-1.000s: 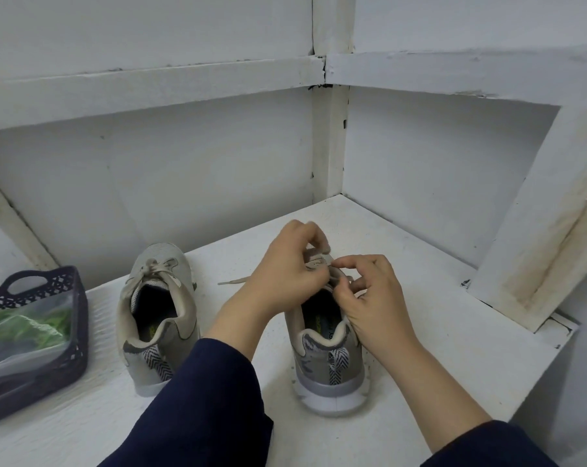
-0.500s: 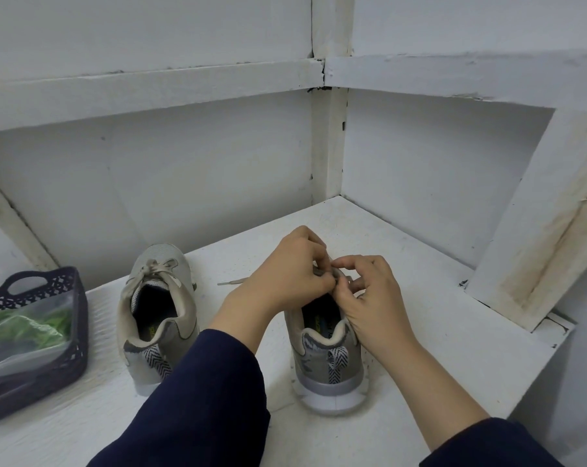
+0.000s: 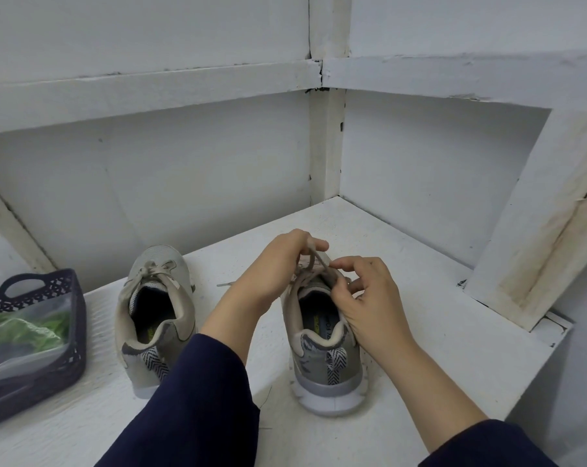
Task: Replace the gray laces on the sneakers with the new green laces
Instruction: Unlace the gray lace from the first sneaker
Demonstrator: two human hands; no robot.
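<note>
Two grey sneakers stand heel-toward-me on a white shelf (image 3: pixel 420 332). The left sneaker (image 3: pixel 154 318) still has its grey lace tied in a bow. Over the tongue of the right sneaker (image 3: pixel 322 358), my left hand (image 3: pixel 275 267) pinches a loop of its grey lace (image 3: pixel 314 259) and lifts it. My right hand (image 3: pixel 369 294) rests on the shoe's collar, thumb and fingers curled on the lacing near the top eyelets. One loose lace end (image 3: pixel 226 284) trails left on the shelf. The green laces (image 3: pixel 26 330) lie in a clear bag inside a basket.
A dark blue plastic basket (image 3: pixel 66 358) sits at the left edge of the shelf. White walls close the corner behind the shoes, and a slanted white beam (image 3: pixel 534 237) borders the shelf on the right.
My left hand has pulled a loop of the grey lace up off the right sneaker; my right hand has opened slightly and slid toward the collar. The left sneaker has not moved.
</note>
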